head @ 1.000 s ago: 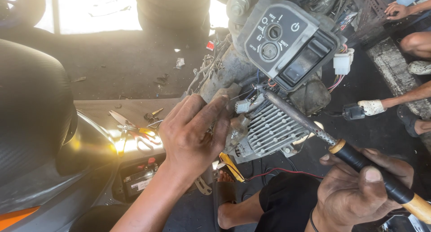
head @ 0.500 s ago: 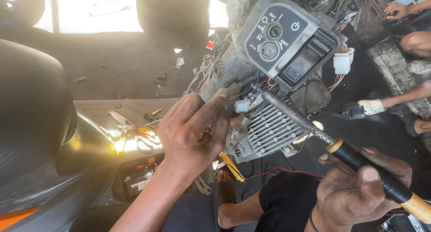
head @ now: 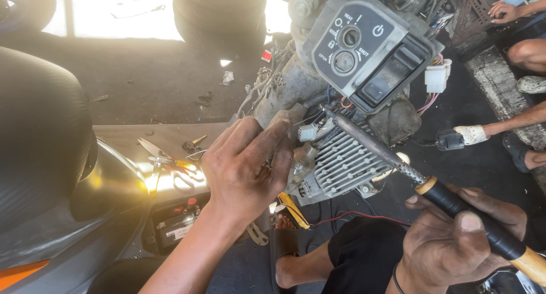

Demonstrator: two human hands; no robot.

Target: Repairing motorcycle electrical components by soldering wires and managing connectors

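Up close, the left hand [head: 247, 169] has its fingers curled loosely, fingertips pressed to the wiring beside a small grey connector [head: 307, 132]; whether it pinches anything I cannot tell. The right hand [head: 458, 240] is wrapped tight round the black handle of a soldering iron [head: 375, 149], whose tip meets the wires just above the finned block [head: 347, 163]. Room is scarce: the switch housing [head: 369, 49] overhangs the tip, the block sits right below, and the left fingers crowd the other side. Since half a second ago the iron's tip has held at the same spot and both hands have barely shifted. Pliers [head: 165, 157] lie on the ledge to the left, beside the black seat [head: 40, 129]. Another person's hand [head: 503, 9] rests well apart, top right.
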